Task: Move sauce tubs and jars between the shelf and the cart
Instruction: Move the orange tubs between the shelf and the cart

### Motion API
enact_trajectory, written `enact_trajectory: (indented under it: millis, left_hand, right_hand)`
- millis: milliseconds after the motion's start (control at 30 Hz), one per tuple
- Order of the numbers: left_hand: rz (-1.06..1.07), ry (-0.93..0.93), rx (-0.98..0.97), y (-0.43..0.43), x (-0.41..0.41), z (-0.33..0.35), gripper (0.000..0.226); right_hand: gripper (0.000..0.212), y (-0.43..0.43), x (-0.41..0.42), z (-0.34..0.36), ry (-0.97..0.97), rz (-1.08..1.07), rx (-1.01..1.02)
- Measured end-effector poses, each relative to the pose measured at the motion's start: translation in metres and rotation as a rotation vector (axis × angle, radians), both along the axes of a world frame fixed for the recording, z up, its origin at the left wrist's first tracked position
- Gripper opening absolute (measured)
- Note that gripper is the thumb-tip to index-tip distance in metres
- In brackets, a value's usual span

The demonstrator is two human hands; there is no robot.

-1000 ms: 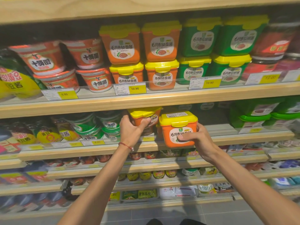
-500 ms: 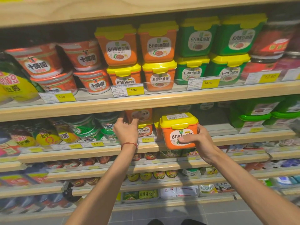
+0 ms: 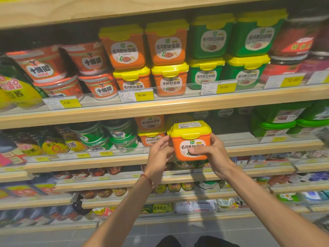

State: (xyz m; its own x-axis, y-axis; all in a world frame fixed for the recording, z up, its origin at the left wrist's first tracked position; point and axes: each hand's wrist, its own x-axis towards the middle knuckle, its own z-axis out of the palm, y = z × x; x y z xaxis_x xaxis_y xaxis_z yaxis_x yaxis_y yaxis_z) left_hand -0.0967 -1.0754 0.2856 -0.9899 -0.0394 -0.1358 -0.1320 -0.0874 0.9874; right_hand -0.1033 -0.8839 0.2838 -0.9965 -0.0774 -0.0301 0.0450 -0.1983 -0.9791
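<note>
An orange sauce tub with a yellow lid is held in front of the middle shelf edge. My right hand grips it from the right, thumb across its front label. My left hand sits just at the tub's left side with loosely bent fingers and holds nothing; I cannot tell if it touches the tub. Behind my left hand, two more orange tubs stand stacked on the middle shelf. No cart is in view.
The upper shelf carries stacked orange tubs, green tubs and red round tubs. Green-lidded jars stand left of the stack, green tubs to the right. Lower shelves hold small jars and packets.
My left hand set an orange tub on top of another on the middle shelf, let go, and moved down-right beside the tub in my right hand. That tub stayed almost still.
</note>
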Motion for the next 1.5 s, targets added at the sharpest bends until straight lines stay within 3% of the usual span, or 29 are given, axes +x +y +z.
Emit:
enact_trajectory:
  millis: [167,367,467,633,733,833,967,1100,1267,1500]
  left_hand:
    - [-0.147,0.102,0.022,0.004,0.015,0.013,0.029]
    - [-0.119,0.324,-0.107,0.010,0.020,0.010,0.052]
    - [-0.098,0.412,-0.169,0.014,0.016,0.015,0.064]
    - [-0.075,0.476,-0.272,0.014,-0.002,0.016,0.065]
    - [-0.051,0.477,-0.257,0.016,-0.009,0.017,0.056]
    - [0.005,0.479,-0.241,0.020,-0.014,0.015,0.047]
    - [0.057,0.427,-0.194,0.021,-0.020,0.012,0.038]
    - [0.176,0.385,-0.183,0.025,-0.030,0.016,0.019]
    - [0.322,0.349,-0.219,0.029,-0.039,0.017,0.020]
    - [0.339,0.332,-0.217,0.035,-0.042,0.014,0.013]
  right_hand:
    - [0.079,0.003,0.006,0.008,0.119,0.107,0.095]
    - [0.083,0.012,0.002,0.019,0.234,0.211,0.249]
    - [0.082,0.012,-0.001,0.018,0.309,0.127,0.336]
    - [0.071,0.000,-0.008,0.007,0.418,-0.195,0.552]
    - [0.061,-0.008,-0.011,0.004,0.412,-0.282,0.519]
    - [0.053,-0.009,-0.014,0.006,0.410,-0.220,0.388]
    - [0.052,-0.004,-0.014,0.008,0.423,-0.184,0.380]
    - [0.034,-0.005,-0.023,0.008,0.349,-0.238,0.333]
    - [0.023,-0.007,-0.036,0.005,0.220,-0.359,0.351]
    - [0.021,-0.009,-0.044,-0.004,0.166,-0.343,0.365]
